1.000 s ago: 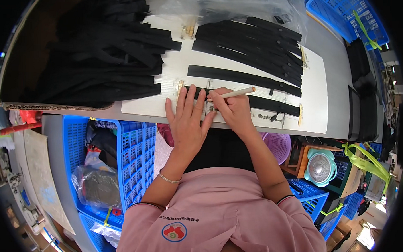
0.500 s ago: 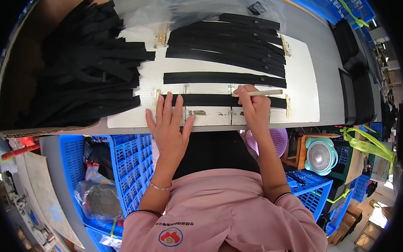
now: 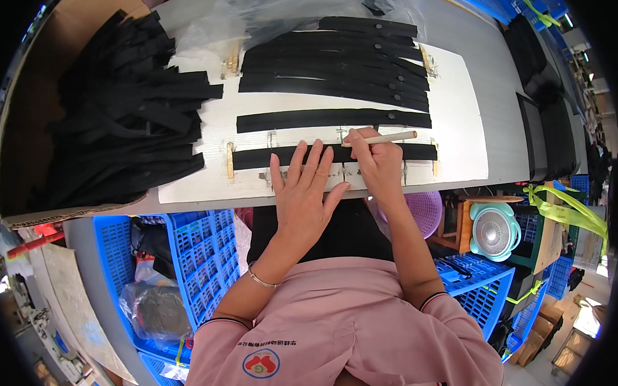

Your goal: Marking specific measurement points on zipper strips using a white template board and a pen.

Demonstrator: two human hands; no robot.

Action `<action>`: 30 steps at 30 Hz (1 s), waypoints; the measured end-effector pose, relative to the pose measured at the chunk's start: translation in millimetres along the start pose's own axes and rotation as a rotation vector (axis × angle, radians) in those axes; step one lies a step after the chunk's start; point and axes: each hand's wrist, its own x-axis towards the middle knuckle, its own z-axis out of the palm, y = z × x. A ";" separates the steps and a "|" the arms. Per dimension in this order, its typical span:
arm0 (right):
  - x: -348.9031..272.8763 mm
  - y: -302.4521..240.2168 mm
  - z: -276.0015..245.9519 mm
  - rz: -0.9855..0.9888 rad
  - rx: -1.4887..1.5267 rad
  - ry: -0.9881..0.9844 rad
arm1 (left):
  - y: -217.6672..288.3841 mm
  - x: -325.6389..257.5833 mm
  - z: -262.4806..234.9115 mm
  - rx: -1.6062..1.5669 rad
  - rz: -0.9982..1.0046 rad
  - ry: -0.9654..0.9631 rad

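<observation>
A black fabric strip lies straight across the white board near its front edge. Spread flat, my left hand presses its fingertips on the strip's middle. My right hand pinches a white pencil, its tip down at the strip just right of the left fingertips. The pencil leans, its blunt end toward the right. Just beyond lies another strip with a small round dark spot near its right end. Farther back are several more strips, side by side and partly overlapping.
A cardboard box at the left spills many black strips onto the board. Clear plastic sheeting lies at the back. Tan tabs and dark marks are on the board. Below the table stand blue crates and a green fan.
My left hand has slid right along the front strip, from its left end to its middle. The right hand still holds the pencil at the strip. The whole view has shifted slightly.
</observation>
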 end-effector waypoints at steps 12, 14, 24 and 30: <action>-1.9 4.6 -5.1 -0.074 0.051 -0.066 | -1.5 0.3 0.6 0.032 -0.013 -0.035; -1.8 2.9 -5.9 -0.084 0.028 -0.083 | -1.6 0.5 1.2 0.039 -0.007 -0.031; -12.0 7.6 -26.9 -0.053 0.265 -0.050 | -2.2 0.8 4.7 0.072 0.028 0.008; -0.2 28.6 -93.0 0.086 0.188 0.212 | 0.2 1.1 3.8 0.066 0.028 0.005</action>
